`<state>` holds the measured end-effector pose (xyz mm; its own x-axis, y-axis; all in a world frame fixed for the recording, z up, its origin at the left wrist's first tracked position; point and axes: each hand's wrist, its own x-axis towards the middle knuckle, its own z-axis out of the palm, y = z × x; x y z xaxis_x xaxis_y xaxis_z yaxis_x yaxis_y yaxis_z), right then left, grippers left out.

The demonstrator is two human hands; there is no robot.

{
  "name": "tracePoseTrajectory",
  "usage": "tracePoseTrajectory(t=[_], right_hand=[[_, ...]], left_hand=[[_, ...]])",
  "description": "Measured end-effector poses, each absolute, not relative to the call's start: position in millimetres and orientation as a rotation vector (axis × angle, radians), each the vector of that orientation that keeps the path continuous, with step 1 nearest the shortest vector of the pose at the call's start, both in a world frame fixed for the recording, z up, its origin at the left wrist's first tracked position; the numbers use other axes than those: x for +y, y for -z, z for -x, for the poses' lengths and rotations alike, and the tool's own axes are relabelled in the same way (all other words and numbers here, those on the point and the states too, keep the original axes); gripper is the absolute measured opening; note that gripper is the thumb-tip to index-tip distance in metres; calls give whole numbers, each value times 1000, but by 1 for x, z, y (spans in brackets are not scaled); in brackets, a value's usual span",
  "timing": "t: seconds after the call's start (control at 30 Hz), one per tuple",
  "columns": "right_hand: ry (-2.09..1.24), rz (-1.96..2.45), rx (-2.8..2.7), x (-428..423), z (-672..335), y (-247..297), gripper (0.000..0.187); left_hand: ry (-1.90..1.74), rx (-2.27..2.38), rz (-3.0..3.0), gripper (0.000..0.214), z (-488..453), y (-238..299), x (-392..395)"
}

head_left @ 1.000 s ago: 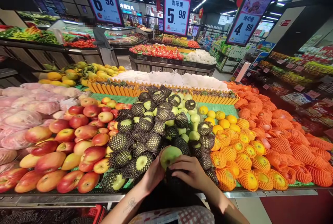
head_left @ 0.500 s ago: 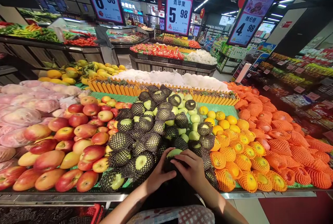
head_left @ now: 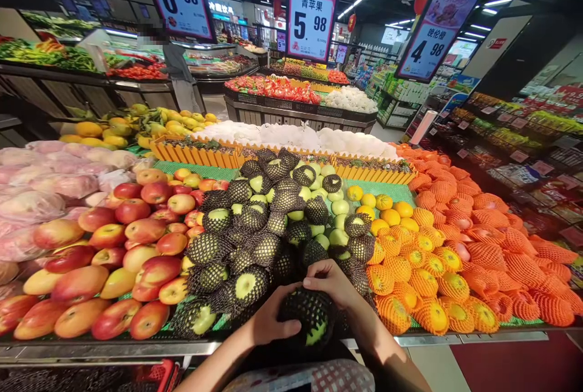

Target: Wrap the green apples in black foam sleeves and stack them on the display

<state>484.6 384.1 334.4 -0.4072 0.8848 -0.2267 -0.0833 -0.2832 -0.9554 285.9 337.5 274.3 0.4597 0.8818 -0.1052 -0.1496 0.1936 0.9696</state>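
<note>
A green apple in a black foam net [head_left: 312, 313] is held low in front of me, near the front edge of the display. My left hand [head_left: 272, 319] is closed around its left side, thumb across the front. At the top, the fingers of my right hand [head_left: 334, 282] pinch together at the edge of the net. Black mesh covers most of the apple, with a green patch showing low on its front. Behind my hands is a pile of green apples in black nets [head_left: 266, 249], and some bare green apples [head_left: 339, 222] lie among them.
Red apples [head_left: 155, 231] lie to the left, beside bagged pink fruit [head_left: 34, 203]. Oranges [head_left: 410, 255] in orange nets are at right, with more orange-netted fruit [head_left: 483, 234] beyond. A metal edge [head_left: 113, 349] runs along the front. Price screens [head_left: 312, 9] hang above; a person [head_left: 180, 70] stands far left.
The apple's bare green top was showing between my hands; now black net covers that side and a green patch faces me. My right fingers have drawn up to a pinch at the top.
</note>
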Motion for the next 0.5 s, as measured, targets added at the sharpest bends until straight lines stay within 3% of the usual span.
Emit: tracePoseTrajectory(t=[0.23, 0.5], right_hand=[[-1777, 1084, -796, 377, -470, -310, 42], [-1953, 891, -651, 353, -476, -283, 52]], left_hand=[[-1016, 890, -593, 55, -301, -277, 336], [-1122, 931, -373, 61, -308, -289, 351]])
